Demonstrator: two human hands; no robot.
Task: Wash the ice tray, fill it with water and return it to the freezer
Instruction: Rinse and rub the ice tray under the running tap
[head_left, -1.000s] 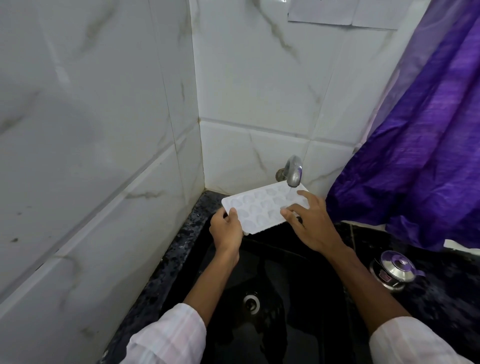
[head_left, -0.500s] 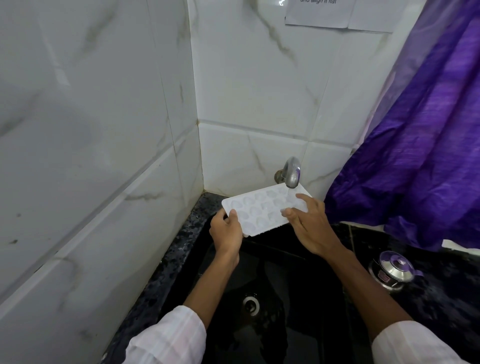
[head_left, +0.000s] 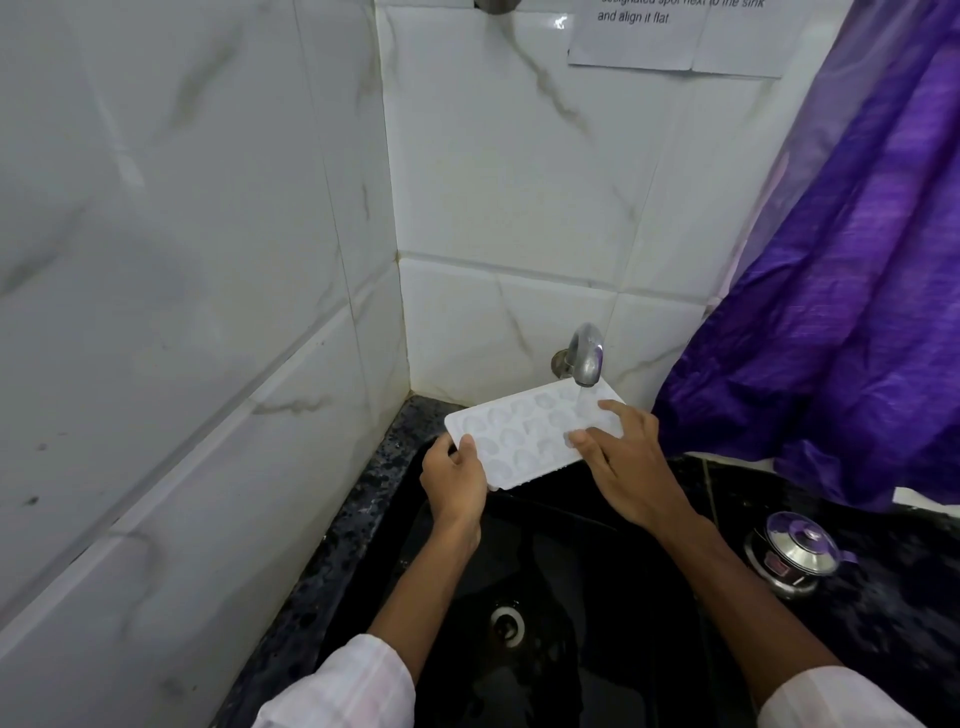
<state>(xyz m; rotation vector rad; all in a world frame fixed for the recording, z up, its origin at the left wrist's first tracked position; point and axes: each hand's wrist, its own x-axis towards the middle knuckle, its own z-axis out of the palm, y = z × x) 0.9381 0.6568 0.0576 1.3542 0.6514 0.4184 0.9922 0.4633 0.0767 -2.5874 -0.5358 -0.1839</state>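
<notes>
A white ice tray (head_left: 524, 434) with several rounded moulds is held tilted over the black sink (head_left: 613, 597), just under the metal tap (head_left: 586, 358). A thin stream of water runs from the tap onto the tray's far right corner. My left hand (head_left: 454, 480) grips the tray's near left corner, thumb on top. My right hand (head_left: 623, 462) lies on the tray's right end, with its fingers spread over the moulds.
White marble tiles form the wall on the left and behind the tap. A purple curtain (head_left: 841, 322) hangs at the right. A small steel pot with a lid (head_left: 792, 551) sits on the dark counter right of the sink. The drain (head_left: 506, 623) shows in the basin.
The view has tipped upward, showing more of the paper note on the wall. The tray stays under the running tap and both hands keep their hold, the right fingers shifting slightly.
</notes>
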